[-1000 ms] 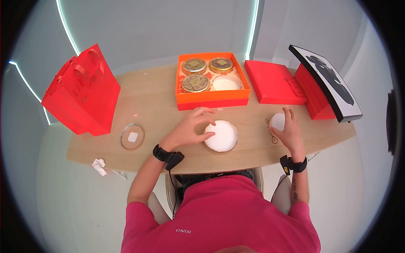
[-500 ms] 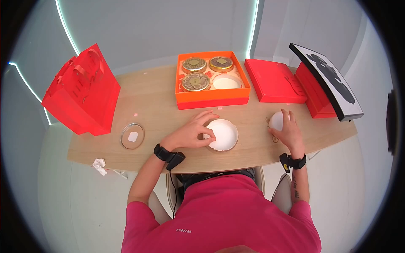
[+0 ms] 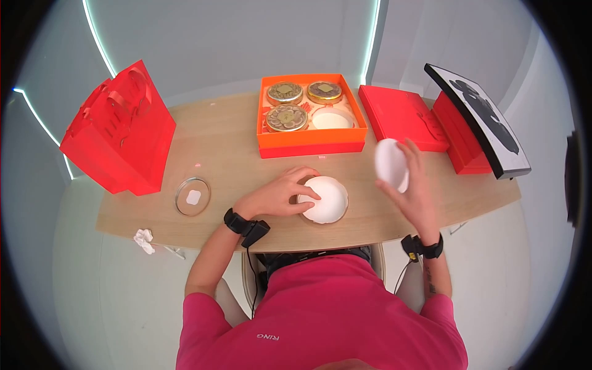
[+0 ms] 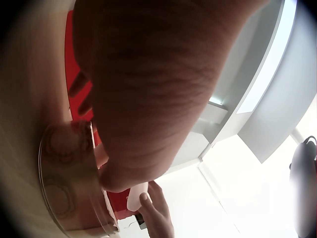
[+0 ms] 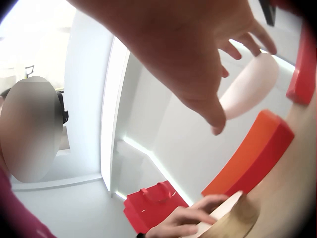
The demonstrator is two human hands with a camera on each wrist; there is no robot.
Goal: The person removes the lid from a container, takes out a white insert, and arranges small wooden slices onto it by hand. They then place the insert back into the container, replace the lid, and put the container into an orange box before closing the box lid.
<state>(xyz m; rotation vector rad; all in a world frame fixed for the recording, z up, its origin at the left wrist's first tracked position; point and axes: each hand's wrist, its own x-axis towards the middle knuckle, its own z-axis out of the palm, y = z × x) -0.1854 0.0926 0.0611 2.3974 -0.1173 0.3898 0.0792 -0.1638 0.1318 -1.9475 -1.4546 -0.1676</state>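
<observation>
On the table in front of me stands a round tin (image 3: 332, 202) with a white inside and a gold, see-through patterned wall (image 4: 69, 168). My left hand (image 3: 279, 194) reaches over its left rim, with thumb and forefinger at the white inside. The right wrist view shows these fingers (image 5: 185, 218) lying loosely over the rim. My right hand (image 3: 414, 188) holds a thin white round dish (image 3: 390, 165) above the table, tilted on edge. Thumb and fingertips grip the dish (image 5: 253, 85) at opposite sides in the right wrist view.
An orange-red box (image 3: 311, 148) behind holds three gold-lidded tins (image 3: 287, 117) and one vacant round recess. A clear round lid (image 3: 193, 196) lies left, near a red gift bag (image 3: 123, 135). Right are a flat red box (image 3: 401, 117) and a leaning black-framed panel (image 3: 481, 117). Crumpled tissue (image 3: 143, 240) is by the left edge.
My right hand has lifted the white dish from the table's right side, moving it up and leftward. My left thumb and forefinger have moved inward over the tin's white inside.
</observation>
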